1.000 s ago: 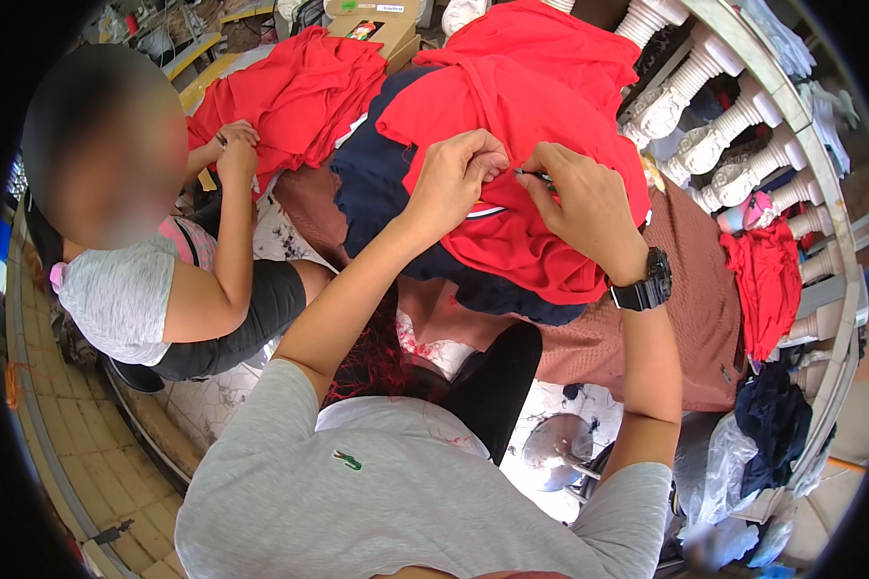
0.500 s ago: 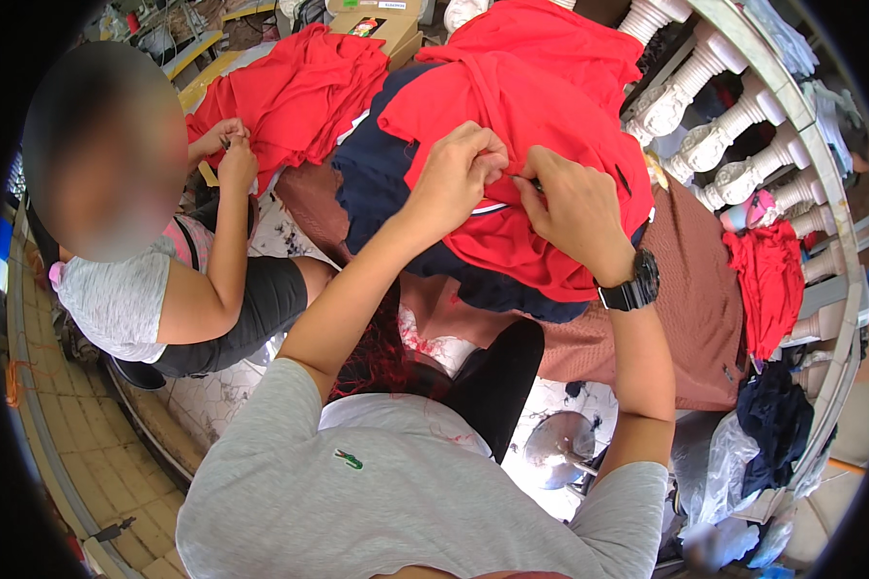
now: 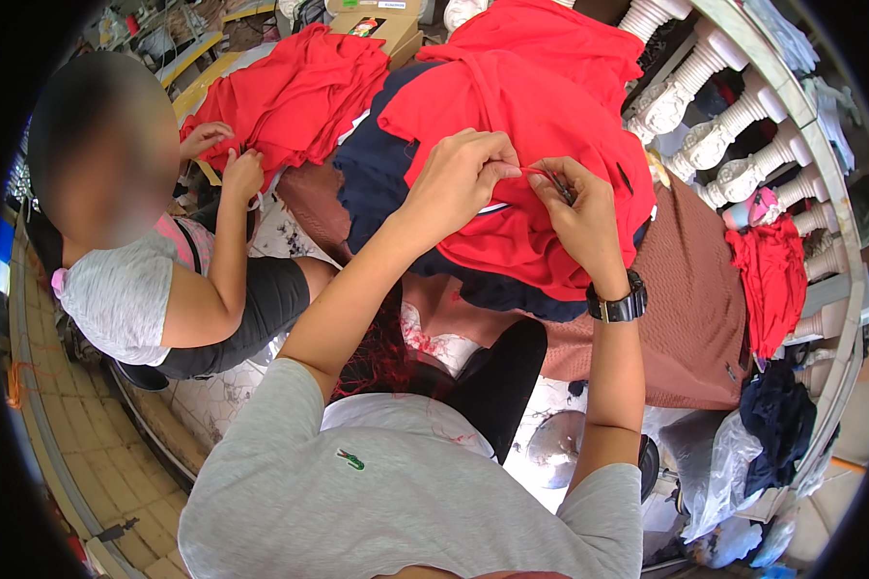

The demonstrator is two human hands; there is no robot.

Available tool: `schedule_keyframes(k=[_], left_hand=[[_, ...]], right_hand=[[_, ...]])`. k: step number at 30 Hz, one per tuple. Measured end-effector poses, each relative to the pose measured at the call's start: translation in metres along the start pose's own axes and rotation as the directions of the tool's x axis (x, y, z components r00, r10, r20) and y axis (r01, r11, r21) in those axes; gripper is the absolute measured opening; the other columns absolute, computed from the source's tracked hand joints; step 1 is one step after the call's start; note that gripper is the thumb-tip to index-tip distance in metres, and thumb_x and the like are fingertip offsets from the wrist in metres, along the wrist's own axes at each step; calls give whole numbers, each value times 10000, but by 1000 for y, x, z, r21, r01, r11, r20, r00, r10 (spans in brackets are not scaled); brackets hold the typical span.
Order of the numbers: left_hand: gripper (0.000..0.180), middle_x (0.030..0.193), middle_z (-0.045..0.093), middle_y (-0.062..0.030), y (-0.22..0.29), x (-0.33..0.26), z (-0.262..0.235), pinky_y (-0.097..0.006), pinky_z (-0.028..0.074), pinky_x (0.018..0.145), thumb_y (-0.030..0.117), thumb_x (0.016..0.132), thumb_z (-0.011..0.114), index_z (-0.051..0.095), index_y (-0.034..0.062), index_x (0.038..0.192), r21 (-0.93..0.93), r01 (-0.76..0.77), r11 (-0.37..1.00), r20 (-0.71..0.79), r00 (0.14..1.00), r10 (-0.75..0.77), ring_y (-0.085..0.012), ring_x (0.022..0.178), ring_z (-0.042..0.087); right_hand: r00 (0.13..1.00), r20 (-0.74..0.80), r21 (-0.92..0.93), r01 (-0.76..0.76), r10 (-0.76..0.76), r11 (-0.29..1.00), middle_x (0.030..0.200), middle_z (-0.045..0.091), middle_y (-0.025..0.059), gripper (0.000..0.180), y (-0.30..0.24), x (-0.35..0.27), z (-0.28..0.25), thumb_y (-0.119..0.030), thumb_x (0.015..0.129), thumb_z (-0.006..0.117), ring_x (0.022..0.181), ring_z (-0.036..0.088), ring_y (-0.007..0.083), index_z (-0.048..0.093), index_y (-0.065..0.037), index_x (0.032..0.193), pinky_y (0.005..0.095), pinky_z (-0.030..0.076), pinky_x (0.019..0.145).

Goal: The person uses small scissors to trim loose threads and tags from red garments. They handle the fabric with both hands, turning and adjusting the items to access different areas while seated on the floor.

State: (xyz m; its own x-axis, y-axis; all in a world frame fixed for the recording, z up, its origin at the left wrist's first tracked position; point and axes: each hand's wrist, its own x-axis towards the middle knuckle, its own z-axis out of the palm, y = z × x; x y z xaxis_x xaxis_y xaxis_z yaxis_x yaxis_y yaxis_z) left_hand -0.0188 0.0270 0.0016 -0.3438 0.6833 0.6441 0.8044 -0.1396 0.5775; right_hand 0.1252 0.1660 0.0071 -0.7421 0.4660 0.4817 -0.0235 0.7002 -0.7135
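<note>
L hand [image 3: 462, 179]: fingertips pinched tog. on thin red strip [image 3: 533, 172]; strip's L end hidden by fingers. Strip spans to R hand [image 3: 583, 207], whose fingers close on small dark tool [image 3: 561, 189], mostly covered, type unclear. Red garment [image 3: 531, 106] lies below both hands, atop navy cloth [image 3: 372, 183]; garment's far edge cut off at top of view.

In the lower part of the frame, a light grey short-sleeved shirt [image 3: 377, 516] with a small green animal-shaped emblem [image 3: 350, 459] is worn, together with black legwear [image 3: 500, 386] and, right of the centre, a black wristwatch [image 3: 620, 306].
</note>
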Motion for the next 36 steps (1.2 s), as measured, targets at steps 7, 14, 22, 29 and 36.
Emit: schedule_keyframes(k=[7,14,22,29,36], left_hand=[[75,797,670,-111,-11,-12,17,-308,489,634,12,939,648,587,-32,941,-207,78,975,-82,992,-97,-192,691,631],[93,888,571,-49,-6,-16,10,-248,545,667,9,1001,571,541,-11,915,-466,223,856,65,974,-219,-99,733,591],[88,949,557,-21,-28,-17,16,-276,578,748,80,1050,532,532,12,994,-683,296,667,165,953,-255,-82,872,578],[84,957,582,-12,-22,-23,18,-227,515,714,82,1056,517,544,21,1006,-664,248,706,115,966,-231,-64,915,563],[70,775,608,-49,-6,-28,15,-270,492,601,-14,1003,528,539,-8,934,-585,296,756,67,946,-318,-92,620,564]], right_hand=[[997,7,-2,-76,76,997,597,542,65,200,-4,-1,3,-202,908,717,545,475,127,729,-32,1014,323,371,539],[993,39,8,-114,114,993,607,551,57,226,-8,3,7,-207,909,702,560,466,115,712,12,968,320,370,546],[996,-61,175,-57,68,983,669,558,45,336,-11,5,19,-280,990,625,573,467,99,642,51,1048,305,374,544],[811,392,594,-583,433,554,636,339,-40,525,-60,-43,31,-470,1100,318,492,301,58,554,-33,929,246,240,454],[818,384,689,-563,429,456,697,410,-35,402,-37,-43,51,-387,1098,379,498,345,65,567,-60,960,229,256,467]])
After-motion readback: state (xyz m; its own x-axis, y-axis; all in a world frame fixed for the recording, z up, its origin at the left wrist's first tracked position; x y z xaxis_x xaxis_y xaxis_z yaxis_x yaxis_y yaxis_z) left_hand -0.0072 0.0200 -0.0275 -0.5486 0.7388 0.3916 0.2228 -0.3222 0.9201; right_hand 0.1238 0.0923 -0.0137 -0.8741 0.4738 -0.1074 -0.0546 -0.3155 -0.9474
